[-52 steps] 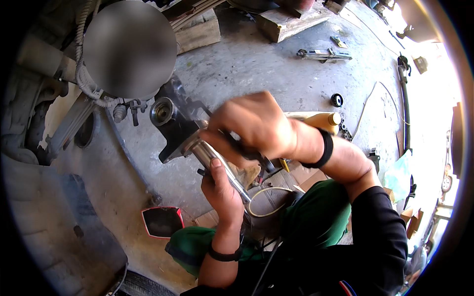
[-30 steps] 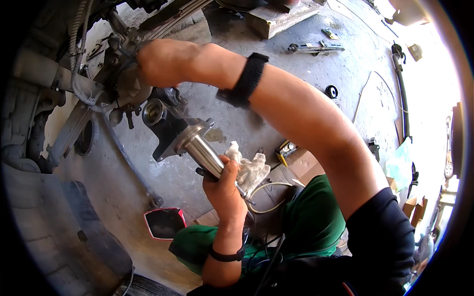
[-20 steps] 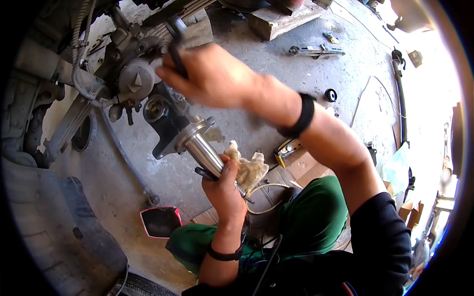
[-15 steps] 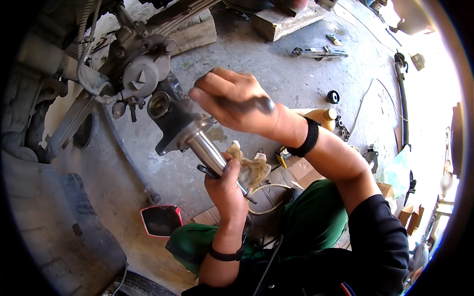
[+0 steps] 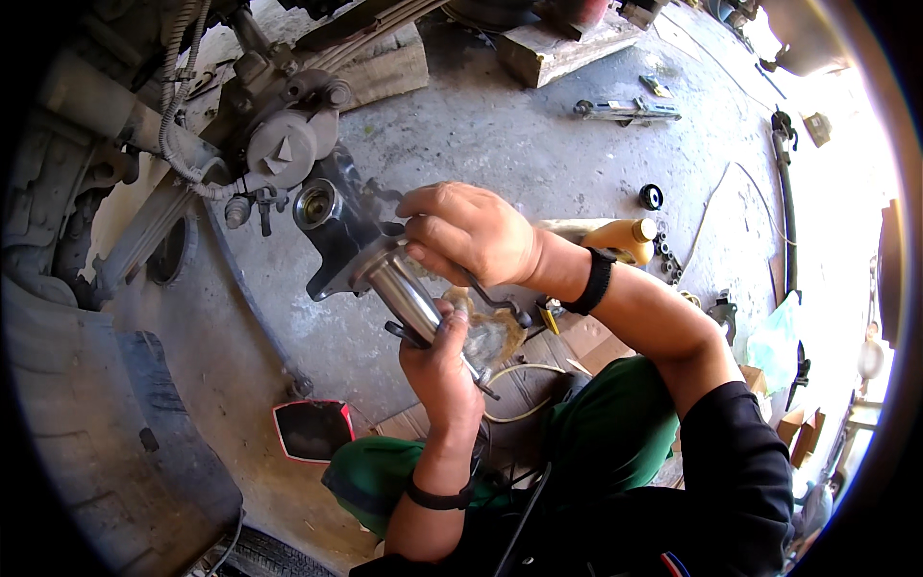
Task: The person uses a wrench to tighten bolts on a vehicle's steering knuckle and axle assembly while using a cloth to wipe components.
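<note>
A shiny metal tube (image 5: 408,295) stands out toward me from a black steering knuckle (image 5: 338,242). My left hand (image 5: 437,361) is wrapped round the tube's near end; a dark rod and a thin metal tip show beside its fingers. Over the tube's far end, close to the knuckle, my right hand (image 5: 471,231) is closed on a dark bent metal bar (image 5: 496,300) with a rounded end. Its grip hides the bar's middle, so the tool's exact kind cannot be made out. A stained brown rag (image 5: 492,337) lies below the bar.
Behind the knuckle are a round grey housing (image 5: 279,149) and a ribbed hose (image 5: 171,120). Wooden blocks (image 5: 553,53) lie at the back. On the floor to the right are a yellow bottle (image 5: 615,237) and a black ring (image 5: 651,197). A red-edged black tray (image 5: 313,430) lies near my knee.
My right hand has moved down and slightly right, and the bar's rounded end has swung down toward the rag. The left hand keeps its hold on the tube.
</note>
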### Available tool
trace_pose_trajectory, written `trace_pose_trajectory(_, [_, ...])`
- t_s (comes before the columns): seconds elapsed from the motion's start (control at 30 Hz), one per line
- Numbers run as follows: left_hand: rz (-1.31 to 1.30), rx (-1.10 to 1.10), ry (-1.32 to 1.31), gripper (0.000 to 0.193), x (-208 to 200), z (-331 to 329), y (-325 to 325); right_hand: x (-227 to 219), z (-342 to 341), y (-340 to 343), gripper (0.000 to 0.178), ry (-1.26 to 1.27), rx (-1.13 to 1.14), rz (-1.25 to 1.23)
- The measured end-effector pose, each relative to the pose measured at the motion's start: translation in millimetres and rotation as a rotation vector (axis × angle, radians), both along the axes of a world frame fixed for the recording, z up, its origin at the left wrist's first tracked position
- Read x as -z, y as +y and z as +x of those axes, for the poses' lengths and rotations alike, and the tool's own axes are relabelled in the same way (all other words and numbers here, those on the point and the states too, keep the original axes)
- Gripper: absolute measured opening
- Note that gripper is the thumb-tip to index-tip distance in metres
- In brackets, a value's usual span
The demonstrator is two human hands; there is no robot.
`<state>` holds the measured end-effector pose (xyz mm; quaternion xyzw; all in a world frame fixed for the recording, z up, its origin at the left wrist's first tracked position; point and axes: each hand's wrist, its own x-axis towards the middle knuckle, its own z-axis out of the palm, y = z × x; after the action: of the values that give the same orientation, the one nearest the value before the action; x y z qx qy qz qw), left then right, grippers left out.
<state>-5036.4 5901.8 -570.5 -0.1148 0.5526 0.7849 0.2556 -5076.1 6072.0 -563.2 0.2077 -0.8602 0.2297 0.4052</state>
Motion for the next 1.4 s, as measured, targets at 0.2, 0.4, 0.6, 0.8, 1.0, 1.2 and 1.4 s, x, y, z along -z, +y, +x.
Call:
trace_pose_trajectory(0.2, [0.010,0.003,-0.004,0.025,-0.4,0.2,-0.3,7.3,-4.4,-5.4,0.008,0.041,0.000,-0.051])
trace_pose_trajectory(0.4, [-0.039,-0.020,0.008,0.018,-4.5,1.1,4.7,12.5,0.1,-2.2,0.009,0.002,-0.004,-0.057])
trace_pose_trajectory(0.6, [-0.038,-0.038,0.027,0.018,-5.8,1.4,4.5,-2.6,-2.4,-7.6,0.009,-0.008,0.024,-0.044])
trace_pose_trajectory(0.8, [0.023,0.001,-0.003,0.025,-2.7,-1.1,3.3,-0.4,-5.9,-6.6,0.008,-0.033,0.025,-0.114])
trace_pose_trajectory(1.0, [-0.049,0.005,0.077,0.018,3.6,1.8,5.2,-22.0,-18.4,-5.8,0.005,-0.167,0.042,-0.210])
trace_pose_trajectory(1.2, [-0.117,-0.019,0.021,0.019,-4.3,4.7,-1.2,-83.2,-98.0,-8.4,0.024,-0.686,0.304,-0.373])
trace_pose_trajectory(1.4, [-0.040,0.046,-0.015,0.024,1.9,0.9,-5.0,-97.4,-140.5,17.4,0.031,-0.978,0.206,-0.351])
